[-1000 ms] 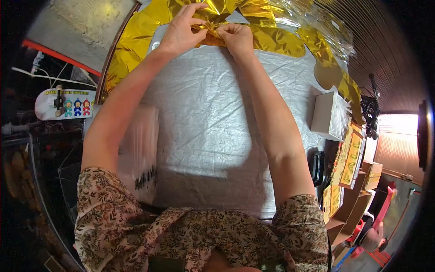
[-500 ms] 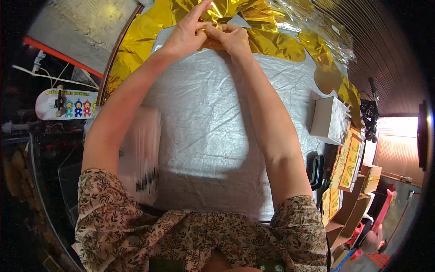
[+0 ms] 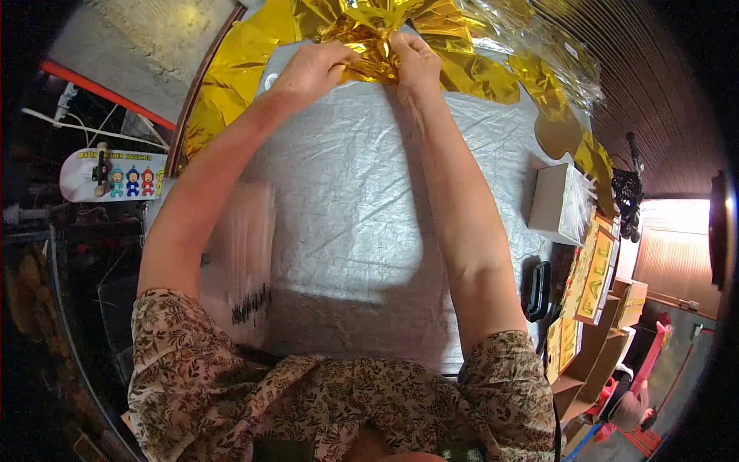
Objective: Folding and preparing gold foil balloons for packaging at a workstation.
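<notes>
At the far edge of the table, my left hand [image 3: 312,71] pinches the near edge of a crumpled, shiny gold foil [image 3: 373,60]. My right hand [image 3: 418,69] grips the same foil a little to the right, its fingers bent closed. Between both hands the foil is gathered into folds. Flat gold foil pieces with rounded ends spread out left and right of it; I cannot tell whether they are all joined. Beneath lies a wrinkled silver-grey cover [image 3: 346,192]. My fingertips are partly hidden by the foil.
Clear plastic film [image 3: 566,69] lies at the far right. A white box [image 3: 548,202], a black tray-like object [image 3: 537,291] and printed cartons [image 3: 596,273] line the right side. Clear plastic packaging [image 3: 245,254] sits left. Beyond are a skateboard [image 3: 127,177] and another person [image 3: 633,406].
My hands were close together with fingers meeting over the foil. They have moved apart, the right one slightly rightward, and the gathered foil shows between them.
</notes>
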The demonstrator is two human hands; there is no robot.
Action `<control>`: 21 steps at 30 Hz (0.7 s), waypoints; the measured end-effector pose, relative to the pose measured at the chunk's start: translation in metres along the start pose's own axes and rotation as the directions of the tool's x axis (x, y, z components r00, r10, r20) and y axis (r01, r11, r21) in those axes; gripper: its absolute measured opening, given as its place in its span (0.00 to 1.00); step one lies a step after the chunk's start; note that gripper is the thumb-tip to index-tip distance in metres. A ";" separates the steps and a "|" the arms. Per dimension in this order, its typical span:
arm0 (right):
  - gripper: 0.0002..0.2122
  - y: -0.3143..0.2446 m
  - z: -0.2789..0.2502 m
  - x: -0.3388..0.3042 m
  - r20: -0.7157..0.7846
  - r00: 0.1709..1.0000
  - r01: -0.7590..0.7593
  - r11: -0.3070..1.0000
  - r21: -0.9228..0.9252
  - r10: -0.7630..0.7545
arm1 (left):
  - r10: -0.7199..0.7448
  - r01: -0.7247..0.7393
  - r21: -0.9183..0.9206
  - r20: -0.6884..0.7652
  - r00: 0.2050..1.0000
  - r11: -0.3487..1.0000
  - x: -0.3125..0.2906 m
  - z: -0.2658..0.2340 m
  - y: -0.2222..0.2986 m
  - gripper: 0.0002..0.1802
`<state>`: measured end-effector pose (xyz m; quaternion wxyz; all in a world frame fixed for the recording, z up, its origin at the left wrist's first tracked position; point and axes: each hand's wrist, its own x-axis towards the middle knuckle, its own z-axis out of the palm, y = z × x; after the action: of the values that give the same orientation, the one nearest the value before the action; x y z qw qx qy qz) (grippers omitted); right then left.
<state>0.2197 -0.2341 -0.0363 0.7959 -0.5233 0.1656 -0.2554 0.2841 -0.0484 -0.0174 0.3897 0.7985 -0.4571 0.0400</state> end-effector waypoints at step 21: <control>0.14 -0.001 -0.006 -0.008 -0.077 0.973 0.197 0.957 -0.212 -0.217 | 0.013 -0.014 -0.005 -0.166 0.986 1.000 0.096 0.047 0.000 0.12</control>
<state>0.2101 -0.2347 -0.0374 0.6980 -0.6029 0.1745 -0.3448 0.3262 -0.1462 -0.0095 0.4288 0.7880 -0.4284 0.1077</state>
